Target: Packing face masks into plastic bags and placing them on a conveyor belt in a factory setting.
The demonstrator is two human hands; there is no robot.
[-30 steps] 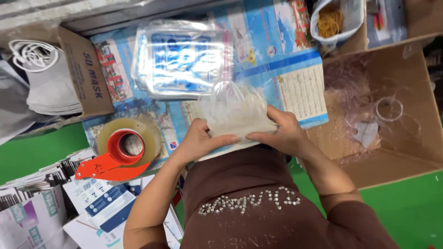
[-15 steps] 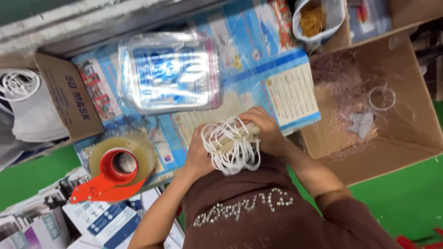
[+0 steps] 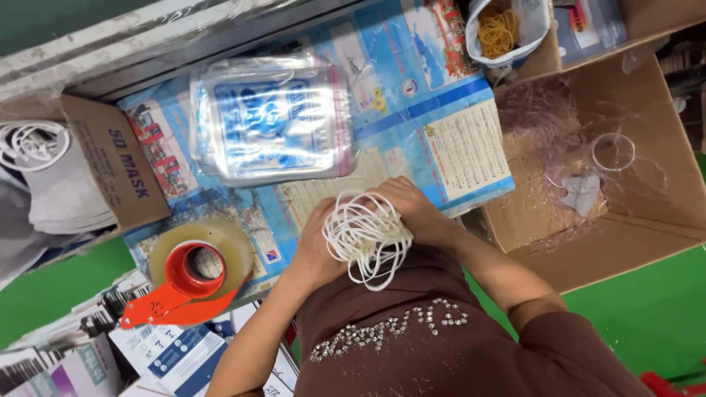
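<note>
Tape dispenser [image 3: 193, 276] lies left on the printed sheet [image 3: 441, 117]; left hand [image 3: 316, 246] and right hand [image 3: 412, 209] close from both sides around a bundle of white elastic loops [image 3: 365, 237], held against the person's chest; cardboard box [image 3: 625, 242] stands right.

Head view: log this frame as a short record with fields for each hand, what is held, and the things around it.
left hand: grips the stack of white masks from its left side
right hand: clasps the same stack from the right
held item: stack of white masks, ear loops dangling toward the body
ahead of hands: pile of clear plastic bags
left of hands: tape dispenser, red handle, clear roll
far left: open carton of masks
right: open cardboard box
top right: bag of rubber bands
</note>
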